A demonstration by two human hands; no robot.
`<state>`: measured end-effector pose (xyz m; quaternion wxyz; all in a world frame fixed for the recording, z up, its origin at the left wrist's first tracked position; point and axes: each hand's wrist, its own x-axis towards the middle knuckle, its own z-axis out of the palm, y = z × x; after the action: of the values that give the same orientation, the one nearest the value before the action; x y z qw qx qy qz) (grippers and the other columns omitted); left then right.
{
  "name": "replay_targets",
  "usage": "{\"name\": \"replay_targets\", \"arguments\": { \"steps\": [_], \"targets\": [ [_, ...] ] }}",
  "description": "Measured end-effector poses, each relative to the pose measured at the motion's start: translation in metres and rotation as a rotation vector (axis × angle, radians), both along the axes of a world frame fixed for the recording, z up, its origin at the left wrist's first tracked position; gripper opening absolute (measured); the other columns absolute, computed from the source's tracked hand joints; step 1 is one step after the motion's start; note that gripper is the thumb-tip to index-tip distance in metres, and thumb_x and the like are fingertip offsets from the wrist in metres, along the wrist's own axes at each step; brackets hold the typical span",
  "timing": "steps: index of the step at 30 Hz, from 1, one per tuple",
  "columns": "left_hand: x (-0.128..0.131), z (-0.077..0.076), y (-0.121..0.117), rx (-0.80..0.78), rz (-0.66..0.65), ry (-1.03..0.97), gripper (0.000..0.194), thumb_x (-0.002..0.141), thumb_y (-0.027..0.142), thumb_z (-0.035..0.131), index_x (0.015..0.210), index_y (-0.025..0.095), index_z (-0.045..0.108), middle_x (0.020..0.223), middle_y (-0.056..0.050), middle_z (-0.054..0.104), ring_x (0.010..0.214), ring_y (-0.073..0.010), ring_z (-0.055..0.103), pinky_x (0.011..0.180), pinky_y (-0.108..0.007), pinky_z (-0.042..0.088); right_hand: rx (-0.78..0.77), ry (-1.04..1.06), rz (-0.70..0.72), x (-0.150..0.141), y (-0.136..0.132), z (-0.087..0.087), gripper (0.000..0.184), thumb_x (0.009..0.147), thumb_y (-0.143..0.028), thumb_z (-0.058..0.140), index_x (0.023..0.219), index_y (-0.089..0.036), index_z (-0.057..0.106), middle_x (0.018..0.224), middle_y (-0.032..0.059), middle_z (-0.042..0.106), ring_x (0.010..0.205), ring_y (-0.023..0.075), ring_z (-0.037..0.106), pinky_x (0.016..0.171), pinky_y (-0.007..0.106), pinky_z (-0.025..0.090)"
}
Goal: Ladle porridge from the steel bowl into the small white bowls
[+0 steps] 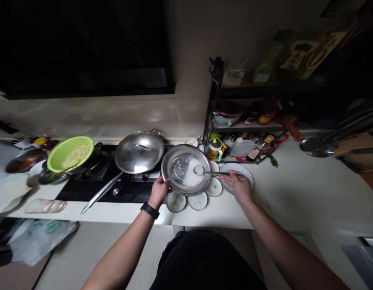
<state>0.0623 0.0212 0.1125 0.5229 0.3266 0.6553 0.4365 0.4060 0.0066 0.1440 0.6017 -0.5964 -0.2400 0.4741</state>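
Observation:
My left hand point(159, 192) grips the near left rim of a metal basin point(171, 155), which is raised over several small bowls. White liquid point(189, 173) has pooled on the basin's right side. In my right hand point(239, 186) is the long handle of a ladle point(199, 170), its bowl resting in that liquid. Below the basin's near edge, one small bowl point(176, 202) and another small bowl point(197, 200) hold a little pale liquid. A further small bowl point(214, 187) stands to their right, and a patterned plate point(248, 171) lies under my right hand.
Left of the basin, a lidded wok point(139, 152) sits on the black stove point(83, 187), its handle point(101, 194) pointing toward me. A green colander point(53, 157) with pale shreds is farther left. The spice rack point(246, 128) stands behind the plate. A glass point(45, 206) lies near the counter edge.

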Motion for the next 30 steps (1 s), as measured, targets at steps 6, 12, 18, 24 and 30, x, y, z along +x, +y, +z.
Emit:
{"name": "replay_targets", "arguments": {
  "steps": [6,12,18,24,30],
  "targets": [
    [0.002,-0.002,0.002,-0.022,-0.008,-0.021,0.037,0.073,0.043,0.086,0.087,0.018,0.064,0.074,-0.003,0.07,0.064,-0.0164,0.066,0.062,-0.031,0.061,0.049,0.016,-0.094,0.022,-0.01,0.024,0.041,0.071,-0.046,0.094,0.088,-0.017,0.07,0.076,0.006,0.079,0.07,0.028,0.083,0.072,0.038,0.071],
    [0.002,-0.006,0.004,-0.012,0.01,-0.017,0.039,0.071,0.047,0.083,0.087,0.018,0.063,0.072,0.001,0.067,0.059,-0.0143,0.064,0.059,-0.031,0.06,0.077,-0.071,-0.177,0.069,-0.036,0.032,0.047,0.071,-0.051,0.095,0.092,-0.016,0.073,0.081,0.0078,0.08,0.073,0.0294,0.083,0.077,0.044,0.072],
    [-0.003,-0.011,0.006,-0.023,0.002,0.002,0.039,0.07,0.048,0.081,0.088,0.019,0.062,0.071,0.001,0.066,0.057,-0.0142,0.063,0.06,-0.031,0.059,0.034,-0.228,-0.267,0.113,-0.06,0.017,0.052,0.07,-0.06,0.093,0.089,-0.016,0.072,0.081,0.0096,0.08,0.071,0.0296,0.082,0.077,0.046,0.071],
    [-0.002,-0.01,0.004,-0.027,-0.001,0.015,0.037,0.071,0.048,0.079,0.086,0.02,0.06,0.068,0.003,0.064,0.058,-0.0144,0.063,0.061,-0.031,0.059,0.001,-0.833,0.051,0.128,-0.075,-0.003,0.039,0.092,-0.058,0.064,0.101,-0.021,0.076,0.089,0.012,0.084,0.087,0.0328,0.083,0.09,0.052,0.067],
    [0.0,-0.006,0.005,-0.029,0.006,0.014,0.036,0.072,0.047,0.08,0.088,0.019,0.062,0.073,0.0,0.068,0.063,-0.0158,0.066,0.065,-0.032,0.06,0.291,-1.261,0.453,0.116,-0.08,-0.002,0.029,0.095,-0.034,0.055,0.105,-0.027,0.081,0.116,0.0096,0.083,0.105,0.0289,0.08,0.1,0.047,0.065]
  ]
}}
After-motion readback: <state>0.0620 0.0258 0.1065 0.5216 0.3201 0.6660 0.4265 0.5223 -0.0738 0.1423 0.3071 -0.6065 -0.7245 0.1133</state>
